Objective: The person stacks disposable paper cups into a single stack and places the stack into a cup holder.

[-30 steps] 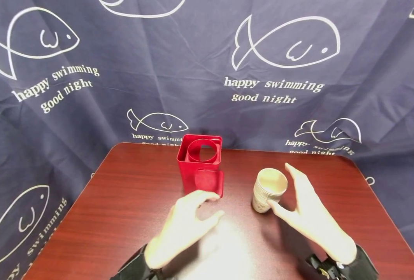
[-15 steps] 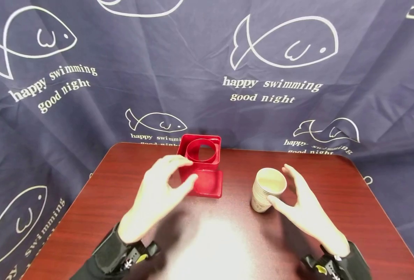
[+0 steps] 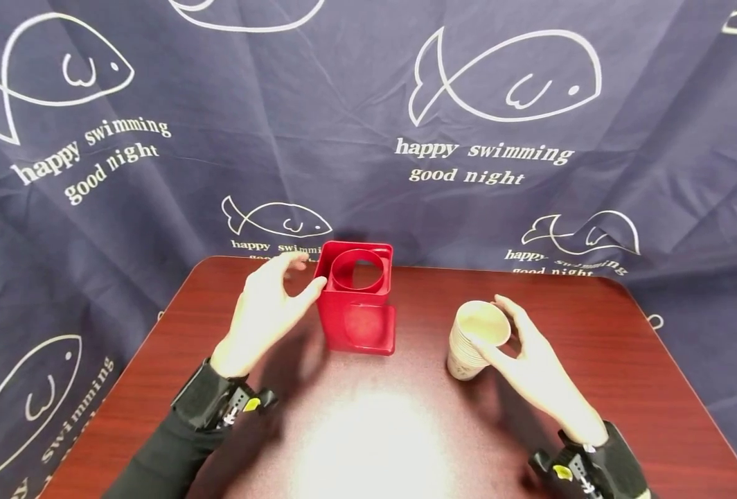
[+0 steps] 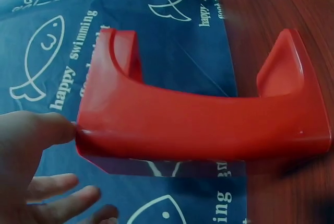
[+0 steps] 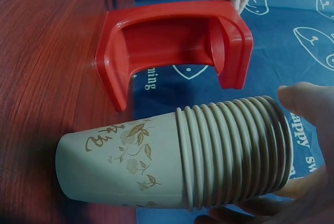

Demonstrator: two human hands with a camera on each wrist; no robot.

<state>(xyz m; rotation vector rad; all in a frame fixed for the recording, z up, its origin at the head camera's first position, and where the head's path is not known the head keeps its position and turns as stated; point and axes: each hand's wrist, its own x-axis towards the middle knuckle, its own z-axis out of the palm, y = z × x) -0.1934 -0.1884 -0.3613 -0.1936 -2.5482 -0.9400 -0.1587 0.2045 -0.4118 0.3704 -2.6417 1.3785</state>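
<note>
Head view: glossy red plastic cup holder (image 3: 357, 299), boxy with a round ring top, stands at the far middle of the polished wood-grain bench (image 3: 219, 388); left hand (image 3: 267, 310) spread, thumb on its top corner; right hand (image 3: 530, 360) curls round a stack of paper cups (image 3: 473, 338) to the right. Left wrist view: thumb tip (image 4: 49, 130) touches the holder's smooth red edge (image 4: 198, 130). Right wrist view: ribbed rims of the nested cups (image 5: 229, 151), leaf print on the outer one, fingers (image 5: 308, 104) wrapped round the rims.
</note>
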